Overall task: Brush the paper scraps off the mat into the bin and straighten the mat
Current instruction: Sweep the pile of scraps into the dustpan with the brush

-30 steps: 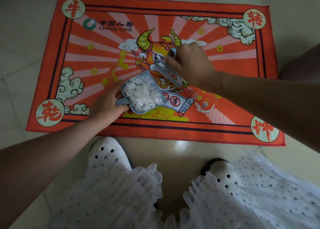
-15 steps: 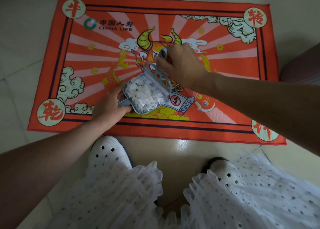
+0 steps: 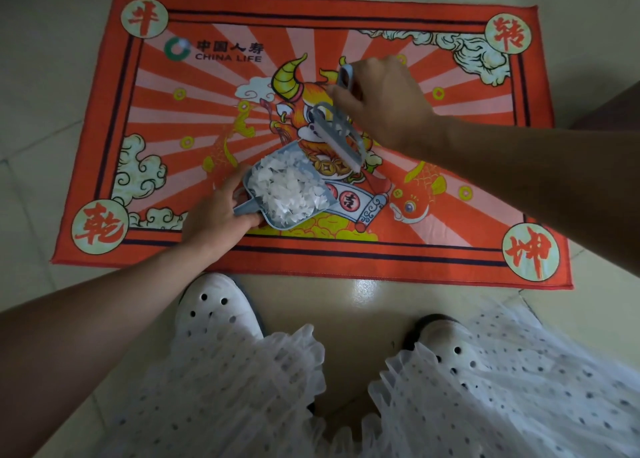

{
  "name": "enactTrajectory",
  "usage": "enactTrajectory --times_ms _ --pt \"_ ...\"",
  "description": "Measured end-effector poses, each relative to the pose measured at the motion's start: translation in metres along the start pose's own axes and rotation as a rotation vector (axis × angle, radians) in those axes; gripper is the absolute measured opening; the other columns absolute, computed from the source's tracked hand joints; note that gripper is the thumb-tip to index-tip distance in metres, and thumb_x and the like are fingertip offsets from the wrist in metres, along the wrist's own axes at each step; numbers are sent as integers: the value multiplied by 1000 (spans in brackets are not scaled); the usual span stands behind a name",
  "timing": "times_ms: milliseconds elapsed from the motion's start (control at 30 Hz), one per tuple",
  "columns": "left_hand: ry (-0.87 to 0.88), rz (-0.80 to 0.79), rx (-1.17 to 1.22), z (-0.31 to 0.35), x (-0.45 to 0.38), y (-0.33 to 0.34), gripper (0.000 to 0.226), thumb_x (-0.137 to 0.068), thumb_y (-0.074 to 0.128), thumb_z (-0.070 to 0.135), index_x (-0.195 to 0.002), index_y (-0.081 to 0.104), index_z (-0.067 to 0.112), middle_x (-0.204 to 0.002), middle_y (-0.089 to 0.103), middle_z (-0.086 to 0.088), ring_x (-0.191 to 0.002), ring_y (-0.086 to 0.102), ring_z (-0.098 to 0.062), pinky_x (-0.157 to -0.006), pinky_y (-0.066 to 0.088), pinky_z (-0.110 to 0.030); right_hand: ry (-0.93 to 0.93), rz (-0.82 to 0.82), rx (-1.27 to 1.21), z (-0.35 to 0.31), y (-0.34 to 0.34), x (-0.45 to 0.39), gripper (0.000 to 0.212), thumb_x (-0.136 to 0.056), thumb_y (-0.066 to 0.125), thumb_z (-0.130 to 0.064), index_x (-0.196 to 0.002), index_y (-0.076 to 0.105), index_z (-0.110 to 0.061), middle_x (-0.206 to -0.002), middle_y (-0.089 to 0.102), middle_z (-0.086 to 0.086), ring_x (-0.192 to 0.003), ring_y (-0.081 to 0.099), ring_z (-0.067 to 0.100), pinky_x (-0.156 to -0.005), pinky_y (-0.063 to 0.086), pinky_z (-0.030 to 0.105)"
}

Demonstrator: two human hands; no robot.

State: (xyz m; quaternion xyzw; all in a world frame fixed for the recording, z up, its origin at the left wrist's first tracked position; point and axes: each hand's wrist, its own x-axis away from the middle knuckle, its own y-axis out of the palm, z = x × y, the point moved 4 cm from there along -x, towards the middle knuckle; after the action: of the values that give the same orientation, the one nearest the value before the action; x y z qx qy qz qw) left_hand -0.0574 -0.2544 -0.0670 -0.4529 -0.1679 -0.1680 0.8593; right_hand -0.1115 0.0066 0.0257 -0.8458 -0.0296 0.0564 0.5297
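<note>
An orange-red mat (image 3: 433, 215) lay flat on a pale tiled floor (image 3: 41, 118), printed with a horned ox face, 2 fish, clouds and the words CHINA LIFE, plus a round cream badge at each of its 4 corners. Near the mat's middle, slightly toward its near edge, sat a small blue-grey dustpan (image 3: 277, 194) heaped with white paper scraps (image 3: 287, 190). The left hand (image 3: 218, 218) gripped the dustpan's short handle, fingers curled round it, at the mat's near side. The right hand (image 3: 384, 100) was over the mat's centre, fingers closed round the handle of a small blue-grey brush (image 3: 337, 135), whose head angled down just beyond the dustpan's open mouth, apart from the scraps. Just off the mat's near edge stood 2 white perforated clogs (image 3: 214, 312), partly covered by a white dotted skirt (image 3: 485, 398).
</note>
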Motion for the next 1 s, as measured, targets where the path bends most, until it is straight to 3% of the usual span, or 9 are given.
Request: enactTrajectory --times_ms 167,333,500,567,700,800,900,1000 --pt "13 10 7 -1 -1 1 87 -76 79 21 -142 31 52 -115 71 0 -106 67 -22 -86 54 -43 -5 -44 62 7 6 8 43 -98 46 -34 -66 47 -6 -55 49 14 -48 44 30 -48 35 34" --pt "7 2 30 -1 -1 1 88 -74 79 24 -142 31 53 -121 69 3 -112 64 -19 -90 53 -43 -31 -99 22 -8 12 18 48 -99 47 -30 -57 32 -13 -48 33 6 -42 31 21 -44 20 33" --pt "3 6 31 0 1 2 88 -72 78 29 -141 30 54 -122 69 3 -117 62 -19 -92 52 -44 -59 -107 -48 -15 22 26 43 -99 46 -31 -66 51 -5 -55 56 13 -48 51 29 -49 42 36" --pt "4 9 30 1 2 2 86 -74 78 28 -141 31 53 -121 69 2 -116 62 -20 -92 52 -45 -67 -101 -59 -16 22 26 43 -99 46 -32 -64 48 -6 -52 54 11 -46 50 28 -48 41 36" --pt "5 16 50 2 3 1 82 -78 77 23 -143 35 48 -119 69 3 -110 65 -20 -90 51 -41 -43 -38 -67 -15 11 19 47 -97 47 -30 -57 38 -10 -45 39 6 -41 35 21 -44 24 32" --pt "18 21 49 4 4 1 81 -79 77 18 -144 36 44 -111 69 7 -109 65 -21 -86 50 -36 -17 -3 -72 -11 4 11 45 -95 47 -32 -62 47 -2 -52 43 15 -47 35 28 -48 27 35" --pt "27 21 43 6 5 -1 82 -80 77 17 -145 36 43 -110 69 7 -109 65 -20 -85 51 -37 -24 -4 -41 -8 -1 7 40 -95 46 -31 -64 46 -7 -52 39 9 -48 34 26 -46 24 33" --pt "26 17 39 6 5 -1 83 -80 77 17 -147 34 42 -114 70 2 -113 62 -21 -88 52 -39 -31 -7 15 -2 -2 6 41 -97 45 -33 -69 54 -4 -57 50 12 -49 44 29 -48 26 31"
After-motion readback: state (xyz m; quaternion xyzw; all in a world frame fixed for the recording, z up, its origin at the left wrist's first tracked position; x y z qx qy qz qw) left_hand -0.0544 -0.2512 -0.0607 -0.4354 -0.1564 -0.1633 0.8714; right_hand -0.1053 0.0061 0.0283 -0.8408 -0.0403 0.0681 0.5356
